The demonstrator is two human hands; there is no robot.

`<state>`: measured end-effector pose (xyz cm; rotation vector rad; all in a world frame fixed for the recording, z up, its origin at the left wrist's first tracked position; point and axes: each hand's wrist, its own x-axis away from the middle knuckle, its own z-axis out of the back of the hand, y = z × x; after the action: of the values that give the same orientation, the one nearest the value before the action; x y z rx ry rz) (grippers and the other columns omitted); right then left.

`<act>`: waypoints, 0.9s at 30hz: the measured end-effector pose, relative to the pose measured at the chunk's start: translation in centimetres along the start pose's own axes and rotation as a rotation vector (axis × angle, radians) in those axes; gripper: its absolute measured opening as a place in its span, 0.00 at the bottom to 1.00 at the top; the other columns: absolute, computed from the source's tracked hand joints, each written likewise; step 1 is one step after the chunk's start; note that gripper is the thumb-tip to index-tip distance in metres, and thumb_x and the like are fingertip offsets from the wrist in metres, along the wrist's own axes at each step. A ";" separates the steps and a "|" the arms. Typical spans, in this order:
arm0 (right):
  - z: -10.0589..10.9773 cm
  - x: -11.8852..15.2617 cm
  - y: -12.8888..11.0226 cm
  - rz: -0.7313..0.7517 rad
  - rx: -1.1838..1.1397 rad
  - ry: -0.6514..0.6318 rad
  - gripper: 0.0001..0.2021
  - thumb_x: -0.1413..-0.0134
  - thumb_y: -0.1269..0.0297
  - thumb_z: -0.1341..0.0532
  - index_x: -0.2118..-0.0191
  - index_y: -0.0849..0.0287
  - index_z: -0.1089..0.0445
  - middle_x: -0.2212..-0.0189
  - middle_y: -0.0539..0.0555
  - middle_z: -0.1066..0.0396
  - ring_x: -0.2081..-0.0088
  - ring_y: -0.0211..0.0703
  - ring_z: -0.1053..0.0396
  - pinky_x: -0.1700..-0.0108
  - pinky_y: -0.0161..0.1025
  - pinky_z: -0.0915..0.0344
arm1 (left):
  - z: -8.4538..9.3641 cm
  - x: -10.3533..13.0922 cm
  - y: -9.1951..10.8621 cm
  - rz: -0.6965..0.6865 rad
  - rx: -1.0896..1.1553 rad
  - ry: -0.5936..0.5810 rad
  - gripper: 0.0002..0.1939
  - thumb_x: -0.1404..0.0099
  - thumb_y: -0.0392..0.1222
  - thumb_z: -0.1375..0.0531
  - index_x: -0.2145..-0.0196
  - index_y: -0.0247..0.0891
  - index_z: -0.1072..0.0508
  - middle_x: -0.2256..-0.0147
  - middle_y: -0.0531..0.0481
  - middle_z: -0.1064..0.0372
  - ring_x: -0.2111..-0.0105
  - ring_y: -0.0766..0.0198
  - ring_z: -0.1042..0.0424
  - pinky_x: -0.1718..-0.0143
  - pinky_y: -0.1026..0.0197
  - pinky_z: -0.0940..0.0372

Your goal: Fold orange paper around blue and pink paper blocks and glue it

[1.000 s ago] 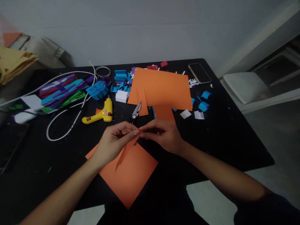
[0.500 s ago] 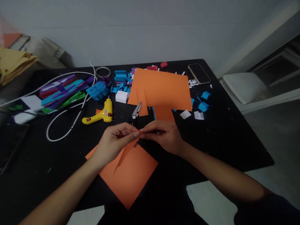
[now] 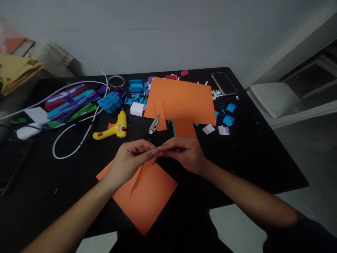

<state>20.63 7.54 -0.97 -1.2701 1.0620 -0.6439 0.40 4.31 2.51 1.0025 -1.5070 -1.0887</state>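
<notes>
Between thumb and fingers, my left hand (image 3: pixel 133 156) pinches the top end of an orange paper strip (image 3: pixel 142 172), which slants down to the left. My right hand (image 3: pixel 184 151) meets it fingertip to fingertip and pinches the same end; the fingers cover most of that end. Below the strip an orange paper sheet (image 3: pixel 150 203) lies turned cornerwise on the black table. A pair of scissors (image 3: pixel 153 127) rests just beyond my hands, blades partly over another orange strip (image 3: pixel 161 119). An orange paper piece (image 3: pixel 185 128) with a blue edge lies behind my right hand.
A yellow glue gun (image 3: pixel 113 130) lies left, near a looping white cable (image 3: pixel 56 142). Bundles of coloured paper strips (image 3: pixel 71 102) are behind it. A large orange sheet (image 3: pixel 184 98) covers paper scraps at the back. A phone (image 3: pixel 224 83) lies back right, with blue and white paper bits (image 3: pixel 228 120) nearer.
Both hands stay together at nearly the same spot. The strip's hanging end has shifted slightly to the right, and less of its upper end shows between the fingers.
</notes>
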 end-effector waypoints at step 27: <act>-0.1 0.0 0.2 -0.042 -0.009 -0.004 0.06 0.45 0.64 0.25 0.60 0.51 0.16 0.64 0.51 0.17 0.64 0.41 0.19 0.56 0.40 0.21 | 0.0 0.0 0.1 0.011 -0.058 0.035 0.12 0.43 0.48 0.25 0.70 0.36 0.17 0.77 0.51 0.25 0.77 0.69 0.32 0.75 0.67 0.40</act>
<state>20.54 7.52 -1.15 -1.3040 1.0380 -0.6683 0.39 4.36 2.60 0.9675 -1.4433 -1.0957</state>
